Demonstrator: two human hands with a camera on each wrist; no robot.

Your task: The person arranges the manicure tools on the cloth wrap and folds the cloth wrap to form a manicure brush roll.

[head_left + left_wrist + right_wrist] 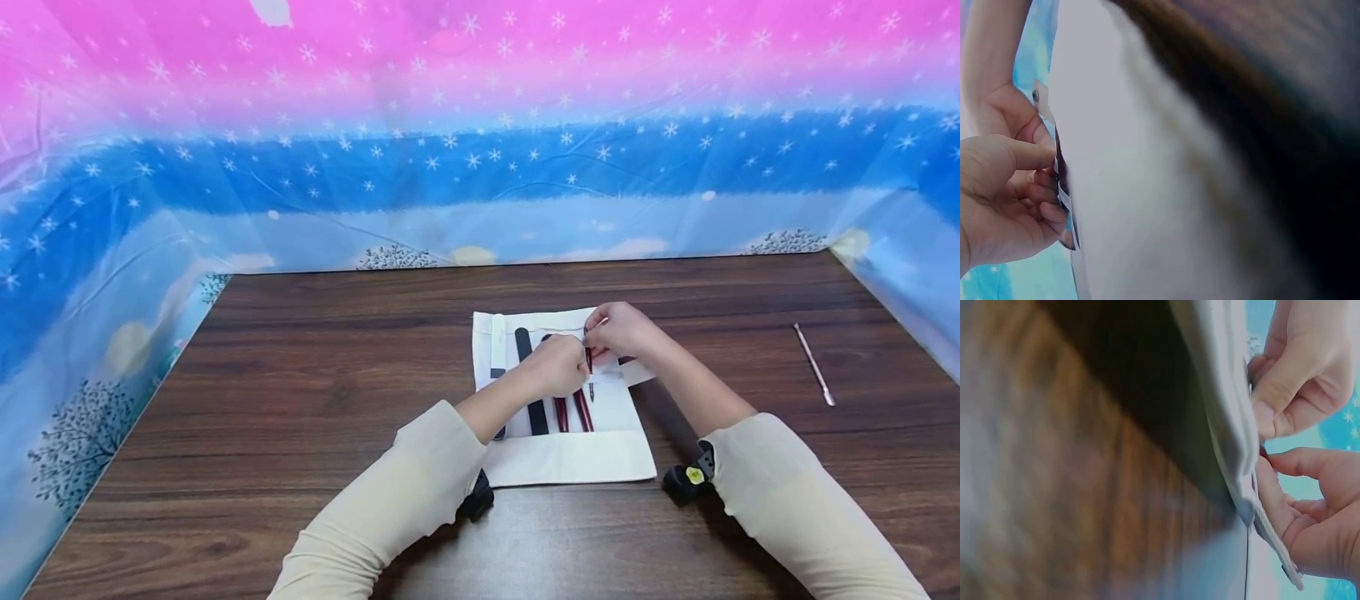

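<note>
A white cloth tool roll (570, 458) lies unfolded on the table. My right hand (622, 329) pinches a slim dark red tool (589, 358) at its upper end; a thin, pointed metal tip shows below. Beside it, my left hand (558, 367) has curled fingers at the roll's white cross band (606, 379) and seems to pinch it; the fingertips are partly hidden. In the left wrist view, the left thumb and fingers meet at the cloth edge, close to the right hand (1016, 112). Under the left hand lie a black flat file (537, 417) and two dark red handles (582, 411).
At the roll's left is a white flat piece (498, 342) with a dark end. A cloth flap (637, 372) sticks out on the right. Farther right, a slim metal cuticle pusher (813, 364) lies on the brown table (300, 417). A snowflake-patterned sheet (480, 167) hangs behind.
</note>
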